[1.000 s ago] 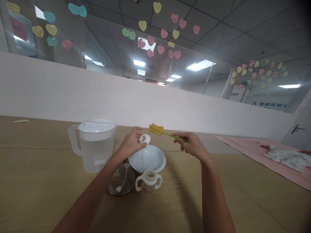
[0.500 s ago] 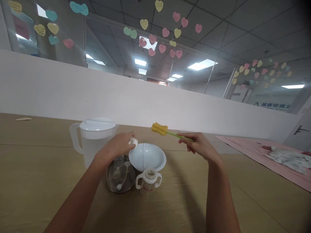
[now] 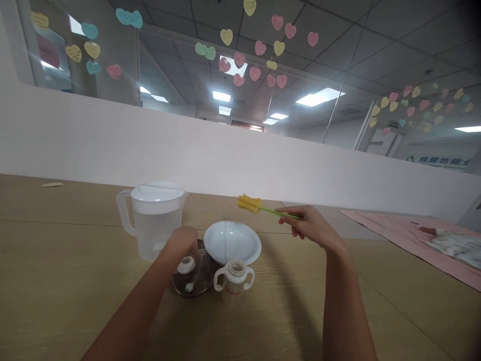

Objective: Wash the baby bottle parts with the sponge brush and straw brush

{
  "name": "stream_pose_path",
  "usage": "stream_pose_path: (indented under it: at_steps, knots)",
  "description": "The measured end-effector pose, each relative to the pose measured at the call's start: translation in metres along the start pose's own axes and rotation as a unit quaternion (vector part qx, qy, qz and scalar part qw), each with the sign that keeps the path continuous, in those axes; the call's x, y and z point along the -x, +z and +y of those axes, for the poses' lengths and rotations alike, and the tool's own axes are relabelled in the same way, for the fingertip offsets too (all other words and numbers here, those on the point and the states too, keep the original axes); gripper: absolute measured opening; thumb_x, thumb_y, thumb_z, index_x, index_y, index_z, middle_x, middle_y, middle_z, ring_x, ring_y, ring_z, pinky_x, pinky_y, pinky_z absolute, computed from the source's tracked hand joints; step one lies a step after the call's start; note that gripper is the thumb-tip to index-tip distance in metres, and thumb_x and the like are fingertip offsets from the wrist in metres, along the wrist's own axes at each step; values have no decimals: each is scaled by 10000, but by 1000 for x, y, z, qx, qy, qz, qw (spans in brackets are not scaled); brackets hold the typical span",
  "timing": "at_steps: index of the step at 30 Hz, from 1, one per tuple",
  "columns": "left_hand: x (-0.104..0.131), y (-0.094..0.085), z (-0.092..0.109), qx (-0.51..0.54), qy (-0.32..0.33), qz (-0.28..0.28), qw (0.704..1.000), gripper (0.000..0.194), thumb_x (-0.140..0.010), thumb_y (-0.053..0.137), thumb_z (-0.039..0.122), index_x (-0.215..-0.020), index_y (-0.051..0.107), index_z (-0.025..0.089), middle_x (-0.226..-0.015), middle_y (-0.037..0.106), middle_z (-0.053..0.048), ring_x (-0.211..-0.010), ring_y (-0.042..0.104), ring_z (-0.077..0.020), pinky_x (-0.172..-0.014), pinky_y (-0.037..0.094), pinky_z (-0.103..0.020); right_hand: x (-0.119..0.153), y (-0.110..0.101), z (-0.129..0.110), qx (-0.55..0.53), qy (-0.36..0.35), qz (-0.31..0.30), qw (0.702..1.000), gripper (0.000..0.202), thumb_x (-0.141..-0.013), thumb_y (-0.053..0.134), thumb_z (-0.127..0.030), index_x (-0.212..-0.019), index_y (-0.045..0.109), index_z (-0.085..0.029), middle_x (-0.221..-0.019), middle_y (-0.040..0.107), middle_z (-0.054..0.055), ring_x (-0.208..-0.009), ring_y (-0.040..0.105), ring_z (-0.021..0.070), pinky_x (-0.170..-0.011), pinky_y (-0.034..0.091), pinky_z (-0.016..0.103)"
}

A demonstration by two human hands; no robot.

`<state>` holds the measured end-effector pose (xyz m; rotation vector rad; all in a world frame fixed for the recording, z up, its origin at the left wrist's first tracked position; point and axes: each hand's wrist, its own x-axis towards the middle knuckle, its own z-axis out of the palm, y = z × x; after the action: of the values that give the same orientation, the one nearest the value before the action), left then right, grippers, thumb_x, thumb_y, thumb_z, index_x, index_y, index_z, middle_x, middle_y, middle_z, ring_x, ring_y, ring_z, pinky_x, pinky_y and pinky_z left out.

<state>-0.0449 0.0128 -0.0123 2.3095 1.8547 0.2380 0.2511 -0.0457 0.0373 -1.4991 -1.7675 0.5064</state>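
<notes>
My right hand pinches the thin green handle of a bottle brush, its yellow sponge head pointing left above the table. My left hand reaches over a dark, shiny tray, fingers curled downward; what they grip is hidden. A white ring cap lies in the tray below that hand, beside a straw piece with a round white end. Right of the tray stands an uncapped baby bottle with two white handles. Just behind the bottle is a white bowl.
A lidded translucent pitcher stands behind my left hand. At the right lies a pink cloth with patterned fabric on it. A low white wall borders the back of the table.
My left hand has moved down to the tray and let go of the white ring cap, which now lies there. My right hand still holds the bottle brush. The view has shifted slightly.
</notes>
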Motion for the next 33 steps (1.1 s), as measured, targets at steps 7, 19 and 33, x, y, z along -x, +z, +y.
stream_pose_path:
  at_steps: [7,19,33]
  knots:
    - [40,-17,58,13,162,-55,985,391,-717,524,467,-1002,605,212,-970,643,-71,-817,592,-209,-637,410,-252,2,-1,0,4,5,34,999,360,-750,541,-268,-1088,614,-168,-842,650,52,-437,463,49,-360,381,160]
    - [29,-7,63,176,280,-45,943,525,-525,714,418,-997,554,254,-992,593,20,-896,551,-192,-685,408,-233,7,-5,-3,-42,-9,39,998,416,-741,554,-374,-1079,599,-137,-790,654,72,-417,433,54,-353,346,174]
    - [3,-15,41,190,189,245,932,495,-533,704,276,-1014,599,230,-927,493,-15,-850,532,-189,-737,454,-287,13,-2,-15,41,-35,-29,998,276,-716,581,-374,-874,712,-189,-705,659,32,-685,551,143,-575,404,221]
